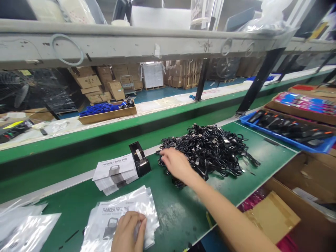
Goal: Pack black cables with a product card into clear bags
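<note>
My left hand (128,229) rests on a stack of clear plastic bags (91,224), thumb and forefinger pinched together at the top bag. Inside that bag shows a white printed leaflet marked THUNDER TRAIL PRO (115,210). At the left edge of a heap of bundled black USB cables (215,150), my right hand (177,164) has its fingers curled together; the fingertips are slightly blurred, and what they hold cannot be made out. Left of that hand, a pile of the same leaflets (115,171) leans against a black tape dispenser (139,159).
More clear bags (23,224) lie at the left. A blue tray of black devices (288,127) stands at the right, near open cardboard boxes (301,189). Beyond the green bench (181,217), a carton with blue items (110,113) sits on a ledge. An overhead shelf (168,42) crosses above.
</note>
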`<move>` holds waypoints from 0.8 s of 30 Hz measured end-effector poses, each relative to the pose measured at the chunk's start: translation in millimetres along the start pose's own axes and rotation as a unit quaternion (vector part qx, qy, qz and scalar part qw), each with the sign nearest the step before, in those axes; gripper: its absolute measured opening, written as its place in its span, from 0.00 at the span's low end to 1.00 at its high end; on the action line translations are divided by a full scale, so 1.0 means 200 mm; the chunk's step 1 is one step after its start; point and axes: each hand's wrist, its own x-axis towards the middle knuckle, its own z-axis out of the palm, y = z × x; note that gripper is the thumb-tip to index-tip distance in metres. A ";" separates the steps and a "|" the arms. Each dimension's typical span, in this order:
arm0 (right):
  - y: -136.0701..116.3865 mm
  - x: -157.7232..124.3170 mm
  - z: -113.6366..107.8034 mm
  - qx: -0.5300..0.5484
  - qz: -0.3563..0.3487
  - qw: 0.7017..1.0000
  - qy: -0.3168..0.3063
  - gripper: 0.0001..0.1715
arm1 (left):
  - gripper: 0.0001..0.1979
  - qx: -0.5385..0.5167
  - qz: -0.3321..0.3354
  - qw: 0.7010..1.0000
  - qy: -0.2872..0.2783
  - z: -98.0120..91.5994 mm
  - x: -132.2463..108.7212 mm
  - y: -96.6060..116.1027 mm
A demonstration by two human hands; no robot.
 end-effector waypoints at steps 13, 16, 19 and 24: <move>0.04 -0.17 -0.01 0.005 -0.079 0.997 0.009 0.15 | 0.11 -0.031 -0.102 0.994 -0.014 -0.01 0.01 0.04; -0.01 -0.36 0.15 0.165 -0.059 0.978 -0.112 0.13 | 0.11 -0.043 -0.118 0.992 -0.004 -0.02 0.01 0.05; 0.00 -0.45 0.24 0.113 -0.047 0.987 -0.106 0.09 | 0.10 -0.060 -0.129 0.990 0.018 -0.01 0.01 0.06; 0.03 -0.46 0.20 0.051 -0.081 0.987 -0.129 0.09 | 0.10 -0.088 -0.127 0.987 0.044 0.00 -0.01 0.03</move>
